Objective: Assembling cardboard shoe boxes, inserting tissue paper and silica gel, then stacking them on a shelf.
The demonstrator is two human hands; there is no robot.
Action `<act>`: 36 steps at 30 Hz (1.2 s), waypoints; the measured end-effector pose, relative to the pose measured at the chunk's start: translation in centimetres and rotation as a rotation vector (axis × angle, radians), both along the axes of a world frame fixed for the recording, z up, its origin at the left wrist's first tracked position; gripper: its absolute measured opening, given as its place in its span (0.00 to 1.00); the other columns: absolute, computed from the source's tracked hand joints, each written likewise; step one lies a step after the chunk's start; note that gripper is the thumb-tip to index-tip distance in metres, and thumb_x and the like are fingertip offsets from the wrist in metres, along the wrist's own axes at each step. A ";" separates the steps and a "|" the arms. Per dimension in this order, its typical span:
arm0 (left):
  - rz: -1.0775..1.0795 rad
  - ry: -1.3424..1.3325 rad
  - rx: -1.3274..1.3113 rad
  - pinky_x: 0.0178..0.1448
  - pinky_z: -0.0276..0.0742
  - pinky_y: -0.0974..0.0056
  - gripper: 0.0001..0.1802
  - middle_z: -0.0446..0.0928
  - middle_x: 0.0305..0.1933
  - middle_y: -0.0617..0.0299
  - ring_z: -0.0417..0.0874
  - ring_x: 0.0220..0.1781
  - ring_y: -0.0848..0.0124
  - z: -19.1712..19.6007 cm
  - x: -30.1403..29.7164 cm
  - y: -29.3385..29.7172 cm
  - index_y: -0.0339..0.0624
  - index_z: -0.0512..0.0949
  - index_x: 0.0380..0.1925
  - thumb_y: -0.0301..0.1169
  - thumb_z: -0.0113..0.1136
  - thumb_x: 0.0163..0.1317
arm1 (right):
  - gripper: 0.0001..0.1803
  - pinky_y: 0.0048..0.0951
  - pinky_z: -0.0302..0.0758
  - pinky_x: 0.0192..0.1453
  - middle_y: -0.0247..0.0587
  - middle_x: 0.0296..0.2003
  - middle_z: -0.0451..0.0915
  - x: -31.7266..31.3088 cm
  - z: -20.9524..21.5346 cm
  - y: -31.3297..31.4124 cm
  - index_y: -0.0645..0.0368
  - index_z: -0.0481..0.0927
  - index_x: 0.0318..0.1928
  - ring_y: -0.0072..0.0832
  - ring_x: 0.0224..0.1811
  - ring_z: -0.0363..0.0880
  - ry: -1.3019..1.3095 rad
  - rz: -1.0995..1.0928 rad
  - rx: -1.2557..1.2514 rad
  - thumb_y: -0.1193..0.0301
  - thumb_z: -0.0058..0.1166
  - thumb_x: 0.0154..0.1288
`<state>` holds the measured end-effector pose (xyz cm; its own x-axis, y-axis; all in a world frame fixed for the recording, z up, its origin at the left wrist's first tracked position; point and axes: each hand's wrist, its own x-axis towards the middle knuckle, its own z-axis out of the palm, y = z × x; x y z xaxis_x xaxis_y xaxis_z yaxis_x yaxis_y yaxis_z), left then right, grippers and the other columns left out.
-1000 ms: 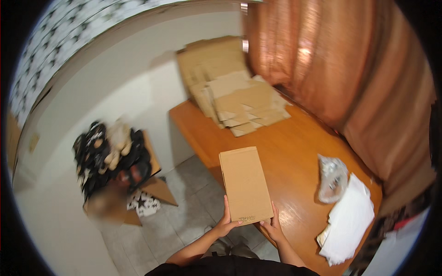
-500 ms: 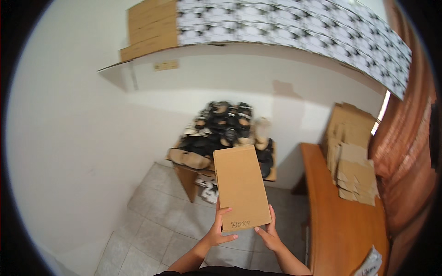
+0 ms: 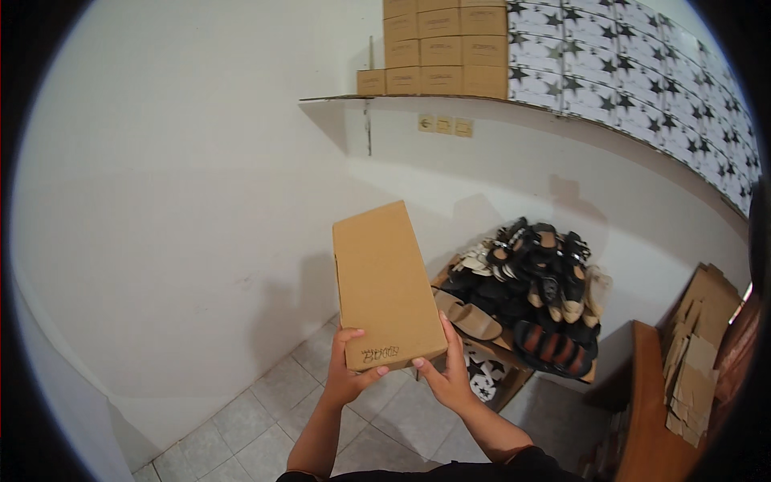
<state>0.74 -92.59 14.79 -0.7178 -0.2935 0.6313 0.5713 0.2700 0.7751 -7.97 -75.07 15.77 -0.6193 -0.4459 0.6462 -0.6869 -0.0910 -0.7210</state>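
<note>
A closed brown cardboard box [image 3: 385,281], long like a shoebox and with dark handwriting near its near end, is held up between my two hands. My left hand [image 3: 347,368] grips its near left corner, thumb along the near edge. At the near right corner my right hand [image 3: 446,371] clasps the side, its thumb also on the near edge. The box tilts with its far end raised. The fingers under it are hidden.
Right of the box, a small wooden table [image 3: 514,353] carries piled shoes and sandals [image 3: 546,273]. A wall shelf [image 3: 337,99] bears stacked brown boxes [image 3: 442,50] and star-patterned boxes [image 3: 626,72]. At the right, flattened cardboard [image 3: 692,361] lies on a wooden desk [image 3: 654,418].
My view has swung left, so shelf, shoe table and desk now sit farther right. The box, still in both hands, has come up and left and is now before the wall left of the shoes.
</note>
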 end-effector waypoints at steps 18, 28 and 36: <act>0.223 0.256 -0.122 0.60 0.68 0.61 0.37 0.62 0.57 0.57 0.66 0.59 0.65 17.7 -26.4 -24.7 0.44 0.59 0.58 0.28 0.68 0.49 | 0.39 0.42 0.51 0.68 0.53 0.65 0.57 -30.5 16.7 -27.7 0.62 0.49 0.68 0.45 0.66 0.55 0.255 0.321 -0.238 0.67 0.53 0.61; 0.223 0.498 -0.251 0.65 0.58 0.59 0.40 0.63 0.57 0.55 0.63 0.62 0.64 29.2 -41.1 -37.7 0.42 0.56 0.60 0.43 0.65 0.52 | 0.39 0.45 0.53 0.67 0.53 0.63 0.58 -43.4 28.5 -40.1 0.64 0.48 0.67 0.49 0.64 0.55 0.661 0.126 -0.350 0.63 0.51 0.63; 0.035 0.674 -0.239 0.65 0.59 0.59 0.43 0.64 0.58 0.53 0.62 0.63 0.63 38.9 -53.4 -44.2 0.41 0.56 0.61 0.53 0.60 0.54 | 0.39 0.53 0.53 0.67 0.57 0.62 0.58 -50.4 36.5 -44.2 0.53 0.50 0.68 0.51 0.63 0.58 0.943 -0.174 -0.386 0.66 0.52 0.57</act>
<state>-52.64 -136.80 53.66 -0.1418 -0.1076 0.9840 0.8929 0.4153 0.1741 -58.38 -119.27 52.24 0.1768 -0.0581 0.9825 -0.9836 -0.0468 0.1742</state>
